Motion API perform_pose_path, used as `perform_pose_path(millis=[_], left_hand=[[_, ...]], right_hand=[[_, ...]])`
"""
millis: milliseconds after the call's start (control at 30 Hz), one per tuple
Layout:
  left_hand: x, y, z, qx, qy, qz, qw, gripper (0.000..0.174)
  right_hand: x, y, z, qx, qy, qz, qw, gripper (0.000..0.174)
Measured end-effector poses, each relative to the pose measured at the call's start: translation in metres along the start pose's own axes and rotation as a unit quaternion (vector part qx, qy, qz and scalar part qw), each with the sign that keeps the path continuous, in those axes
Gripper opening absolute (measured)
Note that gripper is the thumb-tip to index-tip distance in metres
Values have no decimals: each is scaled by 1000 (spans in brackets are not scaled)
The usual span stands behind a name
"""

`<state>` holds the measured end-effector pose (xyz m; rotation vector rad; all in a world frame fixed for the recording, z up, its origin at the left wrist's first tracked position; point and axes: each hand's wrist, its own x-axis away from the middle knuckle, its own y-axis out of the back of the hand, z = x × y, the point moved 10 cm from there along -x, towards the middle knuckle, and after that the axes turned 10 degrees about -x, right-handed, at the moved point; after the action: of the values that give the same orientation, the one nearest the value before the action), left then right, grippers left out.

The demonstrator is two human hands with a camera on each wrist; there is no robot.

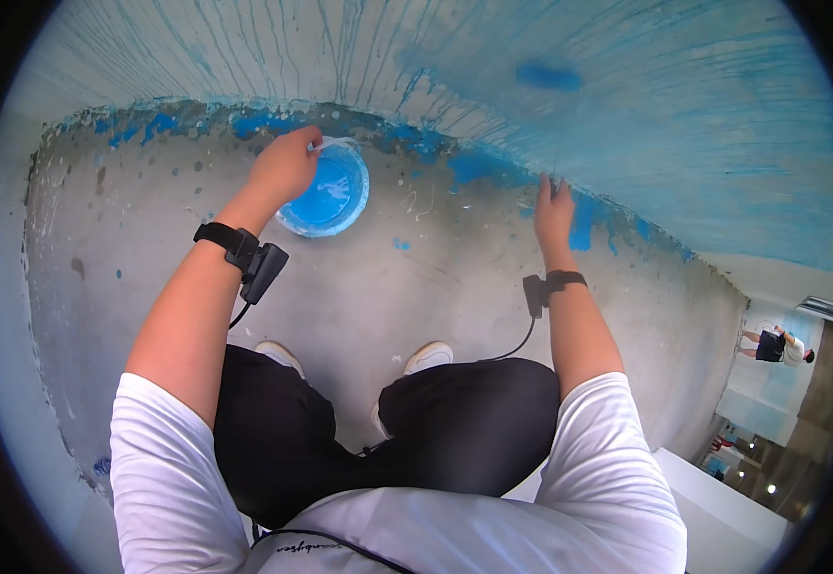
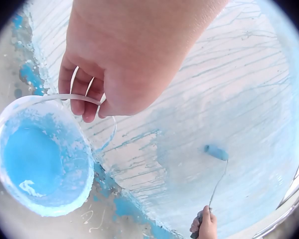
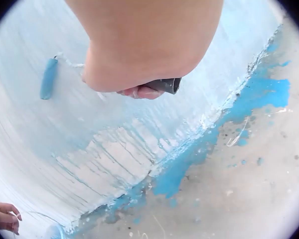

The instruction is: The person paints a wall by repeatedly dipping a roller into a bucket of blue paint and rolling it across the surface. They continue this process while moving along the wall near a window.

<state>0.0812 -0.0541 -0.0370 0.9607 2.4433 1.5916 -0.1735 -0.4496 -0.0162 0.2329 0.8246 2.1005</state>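
My left hand (image 1: 285,174) holds the white handle (image 2: 65,96) of a paint bucket (image 2: 84,159), the fingers hooked round it in the left wrist view. Bright blue paint (image 2: 32,157) lies inside, and drips coat the bucket's wall. With my right hand (image 1: 554,218) I grip the dark grip of a paint roller (image 3: 167,85). Its blue roller sleeve (image 1: 548,77) overlaps the wall, out beyond the hand on a thin wire frame (image 2: 219,181). The right fingers are partly hidden behind the wrist in the right wrist view.
The wall (image 1: 684,115) carries pale blue paint and long drip streaks. Blue splashes (image 1: 479,167) mark the grey concrete floor (image 1: 436,277) along its foot. My shoes (image 1: 428,357) stand on the floor below. Another person (image 1: 785,346) is far off at the right.
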Motion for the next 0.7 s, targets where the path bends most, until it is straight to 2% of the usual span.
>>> perform_pose_path(millis=[100, 167, 267, 400, 500, 567, 633, 700], left_hand=[[3, 4, -2, -11, 8, 11, 1000, 15], [4, 4, -2, -12, 15, 16, 1000, 15], [4, 5, -4, -6, 6, 9, 1000, 15], [4, 2, -4, 0, 4, 8, 1000, 15], [2, 5, -6, -10, -31, -36, 999, 16], [4, 4, -6, -11, -3, -3, 1000, 14], [3, 4, -5, -11, -6, -3, 1000, 14], [3, 4, -6, -13, -10, -2, 1000, 14]], right_hand=[[7, 15, -31, 49, 30, -19, 998, 43], [15, 33, -49, 149, -20, -6, 989, 42], [24, 54, -96, 173, -62, -22, 983, 44], [29, 62, -67, 197, -77, -30, 977, 45], [26, 44, -36, 183, -65, -9, 981, 45], [11, 22, -1, 112, 101, -31, 988, 46], [3, -1, 37, 110, 149, -17, 982, 44], [-4, -15, 68, 115, 147, -8, 982, 43]])
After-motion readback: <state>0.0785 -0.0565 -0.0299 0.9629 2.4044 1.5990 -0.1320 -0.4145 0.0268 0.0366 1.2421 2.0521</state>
